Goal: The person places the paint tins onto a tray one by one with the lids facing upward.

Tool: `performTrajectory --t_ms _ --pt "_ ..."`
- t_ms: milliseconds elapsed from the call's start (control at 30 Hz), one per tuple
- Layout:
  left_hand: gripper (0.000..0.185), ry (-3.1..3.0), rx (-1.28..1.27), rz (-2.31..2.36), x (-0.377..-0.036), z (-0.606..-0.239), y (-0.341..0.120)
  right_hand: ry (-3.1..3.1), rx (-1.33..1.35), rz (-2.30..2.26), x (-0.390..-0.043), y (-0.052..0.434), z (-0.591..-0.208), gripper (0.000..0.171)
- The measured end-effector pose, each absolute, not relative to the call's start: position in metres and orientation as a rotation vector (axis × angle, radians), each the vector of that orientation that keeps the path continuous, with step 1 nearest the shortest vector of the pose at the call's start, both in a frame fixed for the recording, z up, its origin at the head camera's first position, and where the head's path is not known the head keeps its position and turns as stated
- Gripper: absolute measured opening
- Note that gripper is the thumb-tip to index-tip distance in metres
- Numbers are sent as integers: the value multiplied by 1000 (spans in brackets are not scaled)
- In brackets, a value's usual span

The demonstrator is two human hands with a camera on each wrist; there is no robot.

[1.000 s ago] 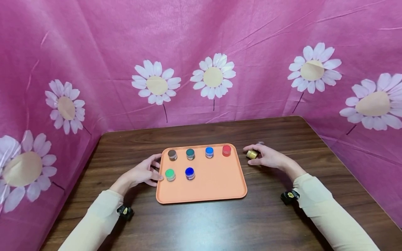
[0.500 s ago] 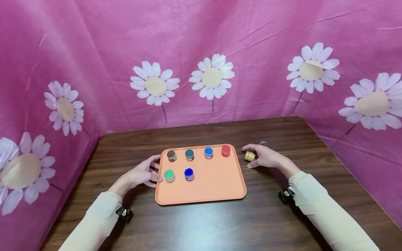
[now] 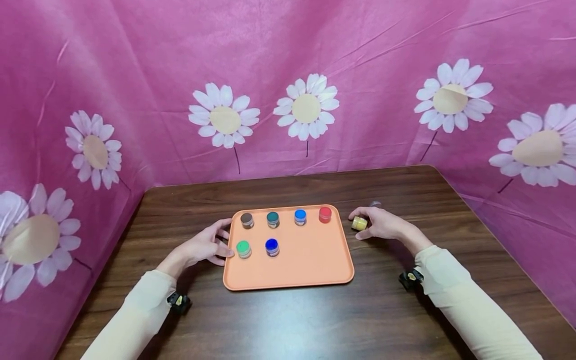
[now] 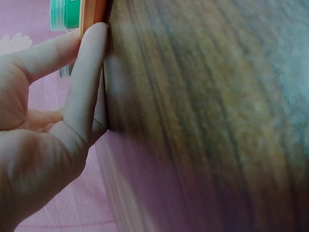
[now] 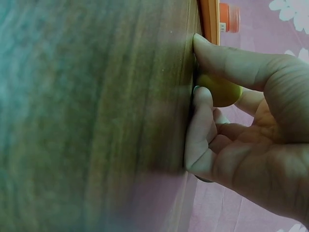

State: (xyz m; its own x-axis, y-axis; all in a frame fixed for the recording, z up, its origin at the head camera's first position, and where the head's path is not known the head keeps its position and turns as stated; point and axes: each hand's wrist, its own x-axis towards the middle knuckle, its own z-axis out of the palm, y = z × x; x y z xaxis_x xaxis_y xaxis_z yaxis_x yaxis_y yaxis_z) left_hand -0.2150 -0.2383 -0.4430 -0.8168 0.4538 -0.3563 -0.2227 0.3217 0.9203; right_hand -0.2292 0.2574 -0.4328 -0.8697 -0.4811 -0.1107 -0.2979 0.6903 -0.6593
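An orange tray (image 3: pixel 288 285) lies on the wooden table (image 3: pixel 288 320). It carries brown (image 3: pixel 246 220), dark green (image 3: pixel 272 219), blue (image 3: pixel 300 217) and red (image 3: pixel 325 214) jars in its back row. Green (image 3: pixel 243 249) and dark blue (image 3: pixel 272 247) jars stand in front of them. My right hand (image 3: pixel 365 225) pinches a small yellow jar (image 3: pixel 359 223) just off the tray's right edge, low over the table. The right wrist view shows the yellow jar (image 5: pixel 219 91) between thumb and fingers, near the tray's corner (image 5: pixel 209 19). My left hand (image 3: pixel 222 242) rests with straight fingers (image 4: pixel 87 77) against the tray's left edge, beside the green jar (image 4: pixel 65 13).
A small clear object (image 3: pixel 375 204) lies on the table just behind my right hand. Pink cloth with white daisies (image 3: pixel 306 107) walls in the table at the back and both sides. Bare wood lies in front of the tray and behind it.
My right hand has shifted a little toward the tray and turned the yellow jar slightly in its grip. The left hand and the tray's jars have stayed put.
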Motion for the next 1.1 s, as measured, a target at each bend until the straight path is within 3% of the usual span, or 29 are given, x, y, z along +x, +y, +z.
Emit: performTrajectory --t_ms 700,1100 --pt "98 2024 197 1533 -216 -442 -238 2670 -624 -929 -226 259 -435 48" --pt "98 2022 191 1527 -216 -442 -239 2513 -624 -1135 -227 267 -429 47"
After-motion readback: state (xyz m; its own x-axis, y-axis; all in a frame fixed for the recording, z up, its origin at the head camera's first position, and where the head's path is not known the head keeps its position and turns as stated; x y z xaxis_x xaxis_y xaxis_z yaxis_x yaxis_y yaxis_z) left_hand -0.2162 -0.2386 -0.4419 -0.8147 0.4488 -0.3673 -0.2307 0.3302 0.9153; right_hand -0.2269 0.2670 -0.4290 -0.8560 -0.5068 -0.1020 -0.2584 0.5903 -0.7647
